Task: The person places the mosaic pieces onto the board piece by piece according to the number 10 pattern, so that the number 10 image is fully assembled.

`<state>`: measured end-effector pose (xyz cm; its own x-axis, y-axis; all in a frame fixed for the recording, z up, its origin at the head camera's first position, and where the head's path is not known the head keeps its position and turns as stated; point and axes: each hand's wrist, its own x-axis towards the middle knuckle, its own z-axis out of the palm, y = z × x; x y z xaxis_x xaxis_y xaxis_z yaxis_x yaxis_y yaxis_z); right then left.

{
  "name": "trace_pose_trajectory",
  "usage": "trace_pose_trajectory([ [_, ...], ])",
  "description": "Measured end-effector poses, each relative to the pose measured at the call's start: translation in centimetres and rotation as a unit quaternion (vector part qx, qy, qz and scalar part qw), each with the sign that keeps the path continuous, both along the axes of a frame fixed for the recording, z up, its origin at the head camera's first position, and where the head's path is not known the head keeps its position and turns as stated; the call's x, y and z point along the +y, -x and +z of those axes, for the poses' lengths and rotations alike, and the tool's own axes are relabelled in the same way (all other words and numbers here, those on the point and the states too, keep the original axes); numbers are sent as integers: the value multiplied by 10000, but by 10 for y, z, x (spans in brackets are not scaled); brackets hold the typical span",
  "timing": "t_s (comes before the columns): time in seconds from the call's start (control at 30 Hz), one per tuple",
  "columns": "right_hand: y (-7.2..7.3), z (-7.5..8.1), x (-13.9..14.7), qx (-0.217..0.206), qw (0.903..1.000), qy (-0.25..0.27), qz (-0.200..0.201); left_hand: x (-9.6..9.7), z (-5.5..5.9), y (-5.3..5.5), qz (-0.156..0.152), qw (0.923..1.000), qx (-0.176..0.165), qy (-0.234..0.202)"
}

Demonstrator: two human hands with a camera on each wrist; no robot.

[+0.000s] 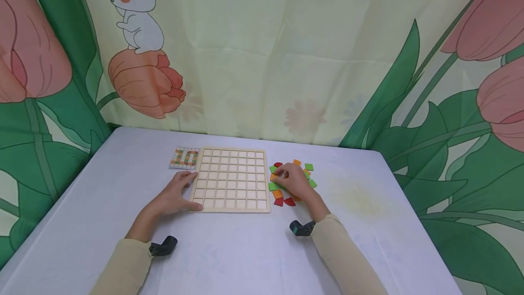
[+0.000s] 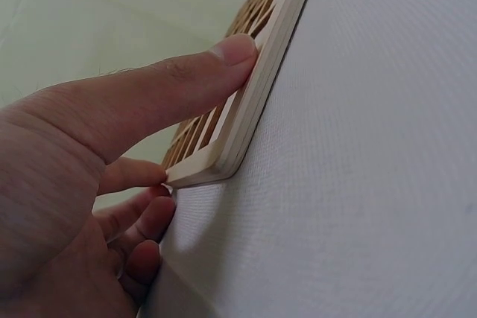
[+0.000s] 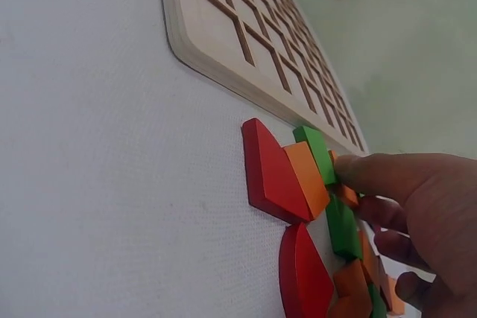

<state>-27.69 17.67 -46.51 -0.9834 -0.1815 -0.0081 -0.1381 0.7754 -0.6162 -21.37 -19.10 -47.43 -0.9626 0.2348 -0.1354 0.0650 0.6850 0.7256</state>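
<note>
A pale wooden grid board with square cells lies flat on the table. My left hand rests at its near left corner, the straight thumb pressing on the front rim and the index fingertip touching the side edge. Beside the board's right edge, my right hand reaches down into a loose group of small coloured blocks. Its thumb and fingers pinch an orange block, partly hidden by the fingertips. Around it lie green blocks, another orange block and red curved blocks.
A small printed pattern card lies at the board's far left corner. White cloth covers the table. Behind it hangs a curtain printed with tulips and a rabbit. More green and orange blocks lie right of the right hand.
</note>
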Motion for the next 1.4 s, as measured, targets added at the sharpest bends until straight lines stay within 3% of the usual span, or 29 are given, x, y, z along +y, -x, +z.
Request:
trace_pose_trajectory([
  [0.93, 1, -4, 0, 81, 9995, -303, -95, -1, 0, -1, -7, 10000, 7, -39],
  [1.4, 3, 2, -10, 373, 9992, -61, 123, 1, 0, 0, 61, 10000, -55, 23],
])
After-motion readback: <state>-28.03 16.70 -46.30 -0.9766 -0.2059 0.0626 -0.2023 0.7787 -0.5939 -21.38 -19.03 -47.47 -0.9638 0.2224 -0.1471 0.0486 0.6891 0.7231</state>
